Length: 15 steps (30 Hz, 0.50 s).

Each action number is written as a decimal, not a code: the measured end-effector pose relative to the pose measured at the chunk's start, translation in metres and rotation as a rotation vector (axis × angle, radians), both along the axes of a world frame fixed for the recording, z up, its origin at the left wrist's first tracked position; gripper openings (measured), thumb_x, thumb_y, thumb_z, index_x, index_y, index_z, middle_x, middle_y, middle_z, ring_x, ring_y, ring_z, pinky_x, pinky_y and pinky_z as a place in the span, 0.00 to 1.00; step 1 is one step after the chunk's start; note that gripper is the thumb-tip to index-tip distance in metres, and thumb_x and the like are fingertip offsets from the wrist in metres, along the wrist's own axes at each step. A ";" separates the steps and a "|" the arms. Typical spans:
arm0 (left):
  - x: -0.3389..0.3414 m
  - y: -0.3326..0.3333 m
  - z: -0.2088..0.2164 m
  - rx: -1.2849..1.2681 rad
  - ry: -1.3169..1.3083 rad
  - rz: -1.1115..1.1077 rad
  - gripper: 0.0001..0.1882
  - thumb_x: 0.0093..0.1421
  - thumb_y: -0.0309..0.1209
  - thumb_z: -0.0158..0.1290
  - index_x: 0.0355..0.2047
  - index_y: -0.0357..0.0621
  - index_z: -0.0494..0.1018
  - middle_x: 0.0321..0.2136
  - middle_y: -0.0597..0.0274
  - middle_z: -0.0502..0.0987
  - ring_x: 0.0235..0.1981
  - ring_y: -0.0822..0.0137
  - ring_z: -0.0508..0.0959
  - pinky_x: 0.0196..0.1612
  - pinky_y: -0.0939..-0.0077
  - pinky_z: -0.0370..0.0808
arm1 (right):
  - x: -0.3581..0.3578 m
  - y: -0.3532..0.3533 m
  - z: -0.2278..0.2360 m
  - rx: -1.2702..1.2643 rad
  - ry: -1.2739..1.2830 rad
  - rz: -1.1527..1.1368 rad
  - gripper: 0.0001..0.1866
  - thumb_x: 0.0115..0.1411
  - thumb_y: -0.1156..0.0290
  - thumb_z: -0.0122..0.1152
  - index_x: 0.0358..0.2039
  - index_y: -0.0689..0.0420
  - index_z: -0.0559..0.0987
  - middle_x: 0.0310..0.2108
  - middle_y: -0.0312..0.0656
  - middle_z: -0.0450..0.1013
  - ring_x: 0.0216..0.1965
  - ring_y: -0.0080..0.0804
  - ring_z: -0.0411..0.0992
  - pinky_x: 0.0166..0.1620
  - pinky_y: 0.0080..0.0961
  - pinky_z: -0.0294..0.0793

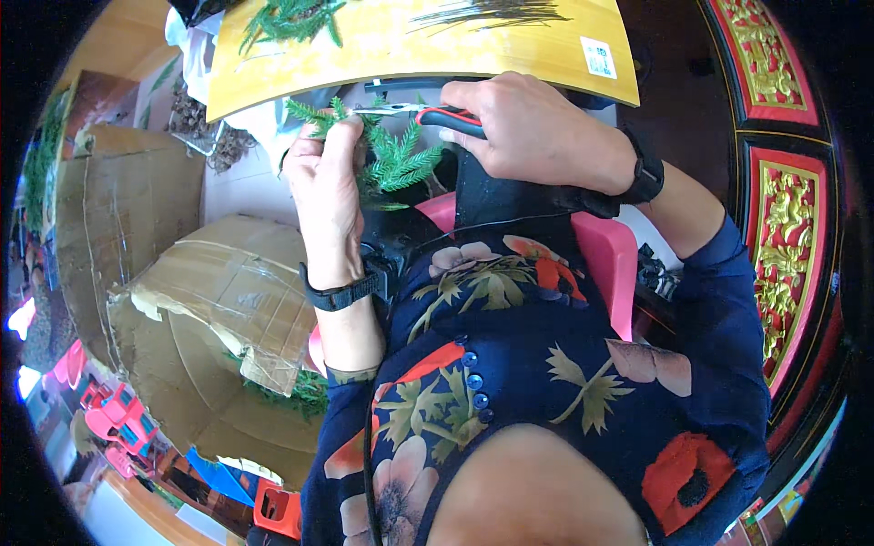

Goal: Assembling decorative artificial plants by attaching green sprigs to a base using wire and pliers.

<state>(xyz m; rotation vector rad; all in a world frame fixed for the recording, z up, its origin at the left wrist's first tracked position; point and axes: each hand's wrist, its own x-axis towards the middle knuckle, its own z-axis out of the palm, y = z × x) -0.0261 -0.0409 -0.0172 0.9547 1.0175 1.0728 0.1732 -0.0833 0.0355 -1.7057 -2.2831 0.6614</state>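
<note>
My left hand (326, 177) pinches a green, fir-like artificial sprig (402, 164) between thumb and fingers, just in front of the table's near edge. Several of its needled tips fan out to the right, below the hand that holds it. Closed around the red and black handles of a pair of pliers (448, 120) is my right hand (533, 127). The slim metal jaws point left and reach the sprig beside my left thumb. Whether the jaws grip a wire or stem there is too small to tell.
The yellow tabletop (364, 59) carries a pile of green sprigs (293, 18) and a bundle of thin dark wires (487, 13). An open cardboard box (223, 282) with greenery inside stands at my left. Carved red and gold panels (785, 264) line the right side.
</note>
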 end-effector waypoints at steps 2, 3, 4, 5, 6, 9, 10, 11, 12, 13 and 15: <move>0.002 0.000 0.012 -0.055 -0.022 0.000 0.03 0.55 0.26 0.53 0.29 0.40 0.74 0.22 0.69 0.73 0.21 0.79 0.69 0.27 0.86 0.64 | 0.001 0.001 -0.001 -0.013 -0.012 0.002 0.12 0.54 0.69 0.58 0.35 0.64 0.73 0.24 0.55 0.72 0.27 0.52 0.71 0.33 0.38 0.71; 0.002 0.000 0.015 -0.082 -0.033 0.000 0.04 0.55 0.26 0.53 0.30 0.39 0.74 0.22 0.69 0.73 0.21 0.80 0.69 0.27 0.86 0.64 | 0.002 0.001 -0.002 0.003 -0.007 -0.008 0.13 0.54 0.68 0.58 0.35 0.64 0.73 0.24 0.55 0.72 0.28 0.52 0.72 0.33 0.37 0.71; 0.000 0.001 0.014 -0.079 -0.036 -0.002 0.04 0.55 0.26 0.53 0.30 0.39 0.74 0.22 0.69 0.73 0.21 0.80 0.69 0.27 0.86 0.64 | 0.003 0.002 -0.002 0.020 -0.002 -0.018 0.14 0.54 0.67 0.58 0.36 0.64 0.73 0.25 0.55 0.73 0.28 0.52 0.72 0.34 0.37 0.71; -0.004 0.002 0.012 -0.063 -0.039 -0.041 0.05 0.55 0.26 0.53 0.30 0.39 0.74 0.22 0.68 0.74 0.21 0.79 0.70 0.27 0.86 0.65 | 0.003 0.002 -0.002 0.036 0.004 -0.027 0.14 0.54 0.66 0.58 0.36 0.64 0.74 0.25 0.55 0.73 0.28 0.52 0.72 0.34 0.37 0.71; -0.007 0.003 0.011 -0.046 -0.043 -0.079 0.05 0.55 0.27 0.52 0.31 0.38 0.74 0.23 0.68 0.74 0.22 0.78 0.70 0.28 0.85 0.65 | 0.004 0.002 -0.002 0.038 0.003 -0.028 0.14 0.54 0.66 0.58 0.36 0.64 0.74 0.25 0.55 0.73 0.28 0.52 0.72 0.34 0.37 0.71; -0.007 0.004 0.008 -0.023 -0.066 -0.115 0.06 0.56 0.27 0.52 0.31 0.37 0.74 0.23 0.67 0.75 0.22 0.77 0.71 0.29 0.85 0.66 | 0.006 0.003 0.000 -0.016 0.035 -0.031 0.17 0.55 0.63 0.57 0.38 0.65 0.74 0.28 0.56 0.73 0.30 0.50 0.73 0.36 0.36 0.71; -0.007 0.003 0.008 -0.020 -0.082 -0.111 0.06 0.56 0.27 0.52 0.31 0.37 0.74 0.24 0.66 0.75 0.22 0.76 0.71 0.29 0.85 0.66 | 0.006 0.003 0.000 -0.016 0.036 -0.031 0.17 0.55 0.63 0.57 0.38 0.65 0.74 0.28 0.56 0.73 0.30 0.50 0.73 0.36 0.36 0.71; -0.006 0.002 0.008 -0.018 -0.097 -0.108 0.07 0.56 0.27 0.52 0.31 0.36 0.74 0.24 0.65 0.75 0.22 0.76 0.71 0.30 0.84 0.66 | 0.006 0.003 -0.002 -0.008 0.042 -0.034 0.17 0.56 0.62 0.57 0.38 0.64 0.74 0.28 0.56 0.73 0.30 0.50 0.73 0.37 0.36 0.71; -0.006 0.001 0.007 -0.019 -0.097 -0.108 0.07 0.56 0.27 0.52 0.31 0.36 0.74 0.24 0.65 0.75 0.22 0.76 0.71 0.30 0.84 0.66 | 0.007 0.004 -0.004 0.000 0.048 -0.037 0.18 0.56 0.61 0.57 0.38 0.64 0.74 0.28 0.56 0.73 0.31 0.49 0.73 0.38 0.36 0.71; -0.006 0.001 0.007 -0.027 -0.115 -0.098 0.07 0.56 0.27 0.52 0.31 0.36 0.74 0.24 0.65 0.75 0.22 0.76 0.71 0.30 0.84 0.66 | 0.007 0.004 -0.006 0.008 0.054 -0.040 0.18 0.57 0.60 0.57 0.38 0.64 0.74 0.29 0.56 0.73 0.31 0.49 0.73 0.38 0.36 0.71; -0.006 0.001 0.007 -0.044 -0.151 -0.078 0.07 0.56 0.27 0.51 0.31 0.35 0.74 0.24 0.64 0.75 0.22 0.75 0.71 0.29 0.84 0.66 | 0.006 0.005 -0.005 -0.020 0.106 -0.065 0.18 0.57 0.60 0.56 0.38 0.64 0.74 0.29 0.56 0.73 0.31 0.49 0.73 0.38 0.36 0.71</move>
